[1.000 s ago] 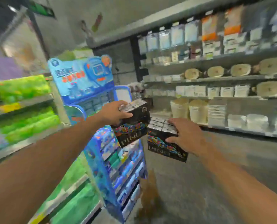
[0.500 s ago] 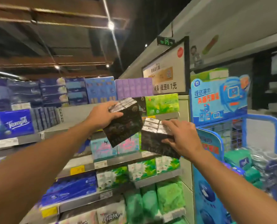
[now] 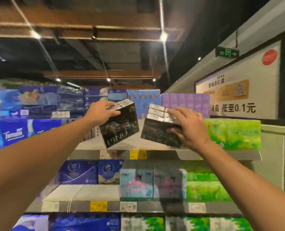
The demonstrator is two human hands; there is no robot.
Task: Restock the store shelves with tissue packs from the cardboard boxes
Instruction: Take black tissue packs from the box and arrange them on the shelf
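My left hand (image 3: 100, 112) grips a black tissue pack (image 3: 121, 126) marked PINO from its top, tilted, just above the bare middle of the upper shelf (image 3: 155, 154). My right hand (image 3: 189, 129) holds a second black tissue pack (image 3: 158, 130) by its top and side, also tilted, over the same shelf gap. The two packs hang side by side, a little apart. No cardboard box is in view.
Green tissue packs (image 3: 233, 134) sit right of the gap, blue packs (image 3: 13, 134) to the left. Purple packs (image 3: 185, 102) and blue ones stand on top. Lower shelves hold blue, pastel (image 3: 152, 184) and green packs. A framed sign (image 3: 238, 90) hangs at the right.
The view has swung from the aisle to face the tissue shelving. Both hands have carried their black packs up and forward to the bare gap on the upper shelf.
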